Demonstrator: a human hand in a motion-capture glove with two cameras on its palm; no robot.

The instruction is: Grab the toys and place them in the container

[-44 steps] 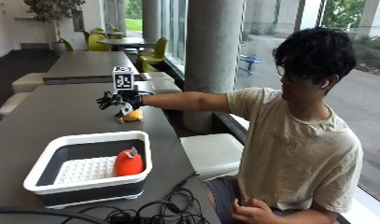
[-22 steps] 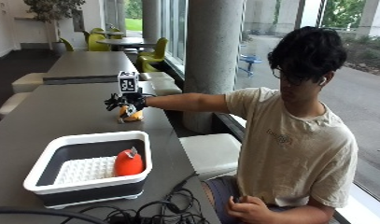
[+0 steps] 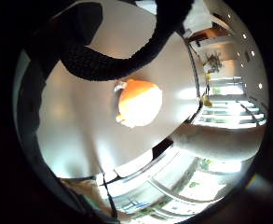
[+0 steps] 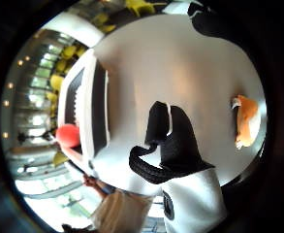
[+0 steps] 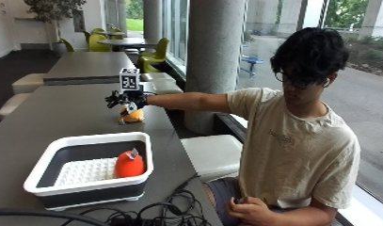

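1. Outside view: gloved right hand (image 5: 127,100) reaches out over the far tabletop (image 5: 59,113), just above the orange toy (image 5: 132,115); fingers spread and relaxed, gripping nothing; the toy sits on the tabletop well beyond the container (image 5: 91,169); a red toy (image 5: 129,163) already stands inside the container.
2. Little finger side palm view: orange toy (image 3: 139,102) lies on bare tabletop right under the palm; a gloved finger arcs over it without touching; this view shows the gap between hand and toy, which the outside view hides.
3. Thumb side palm view: orange toy (image 4: 247,121) off to one side of the thumb (image 4: 170,141); container (image 4: 90,111) and red toy (image 4: 68,136) beyond; only this palm view shows the drop point.
4. Handling, as a judgement: toy looks small, light and rounded, probably smooth; may slip or roll; best taken across its widest middle, thumb opposite fingers.
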